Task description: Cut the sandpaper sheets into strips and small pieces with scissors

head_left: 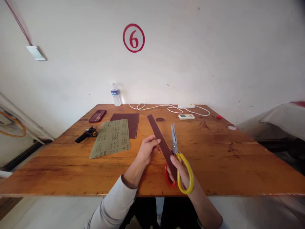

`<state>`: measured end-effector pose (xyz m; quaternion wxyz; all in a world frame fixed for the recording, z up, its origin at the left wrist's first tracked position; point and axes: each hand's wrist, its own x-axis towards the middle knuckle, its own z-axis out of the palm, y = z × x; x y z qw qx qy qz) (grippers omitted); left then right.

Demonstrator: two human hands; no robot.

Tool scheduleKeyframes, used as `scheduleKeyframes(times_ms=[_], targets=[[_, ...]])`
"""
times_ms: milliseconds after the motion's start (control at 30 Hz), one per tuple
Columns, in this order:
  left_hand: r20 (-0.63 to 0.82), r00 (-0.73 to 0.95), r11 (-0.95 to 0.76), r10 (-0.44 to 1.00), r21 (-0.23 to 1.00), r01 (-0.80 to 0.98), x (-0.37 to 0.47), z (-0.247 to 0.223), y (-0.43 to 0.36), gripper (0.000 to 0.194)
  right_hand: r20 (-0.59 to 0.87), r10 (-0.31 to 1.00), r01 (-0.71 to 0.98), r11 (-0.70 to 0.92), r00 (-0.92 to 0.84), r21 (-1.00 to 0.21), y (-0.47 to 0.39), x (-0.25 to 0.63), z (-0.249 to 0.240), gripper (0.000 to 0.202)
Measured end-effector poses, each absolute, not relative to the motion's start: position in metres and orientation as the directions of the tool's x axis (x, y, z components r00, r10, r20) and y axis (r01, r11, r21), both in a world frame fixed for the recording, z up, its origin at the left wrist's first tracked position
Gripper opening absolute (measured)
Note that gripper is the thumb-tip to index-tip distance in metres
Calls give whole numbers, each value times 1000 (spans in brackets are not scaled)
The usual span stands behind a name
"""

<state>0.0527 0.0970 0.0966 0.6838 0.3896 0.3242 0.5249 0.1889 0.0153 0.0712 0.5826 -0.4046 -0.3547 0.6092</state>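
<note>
A long dark-red strip of sandpaper (162, 144) slants between my two hands above the table's near part. My left hand (149, 148) pinches its left edge around the middle, thumb on top. Lower down, the thumb of my right hand (180, 168) presses on the strip's near end. That same hand also carries scissors (174, 143) with one yellow and one red handle loop, their blades pointing away from me and nearly together. Left of my hands lies a sandpaper sheet (111, 140) with its printed grey-green back up. It partly covers a dark-red sandpaper sheet (133, 124).
On the wooden table (219, 162) a black watch (87, 134) and a dark-red phone (97, 116) lie at the left. At the back stand a water bottle (115, 95), a white power strip (186, 106) with its cable, and a small white device (186, 116). The wall rises behind.
</note>
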Motion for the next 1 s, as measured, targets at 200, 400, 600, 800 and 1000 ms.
scheduleKeyframes(times_ms=[200, 400, 600, 800, 1000], targets=[[-25, 138, 98, 990, 827, -554, 45, 98, 104, 22, -34, 998, -333, -13, 56, -943, 10, 186, 71, 30], [-50, 231, 188, 972, 755, -629, 46, 101, 102, 16, 2, 994, -271, 32, 109, -962, 7, 186, 80, 29], [-18, 291, 225, 957, 677, -700, 44, 105, 101, 13, -74, 996, -428, -49, 41, -902, 0, 181, 83, 46], [70, 332, 210, 941, 650, -731, 42, 106, 98, 29, -105, 988, -537, -27, 116, -843, 4, 179, 81, 48], [95, 417, 242, 904, 691, -681, 44, 111, 91, 37, -36, 980, -539, 76, 195, -839, 7, 174, 75, 45]])
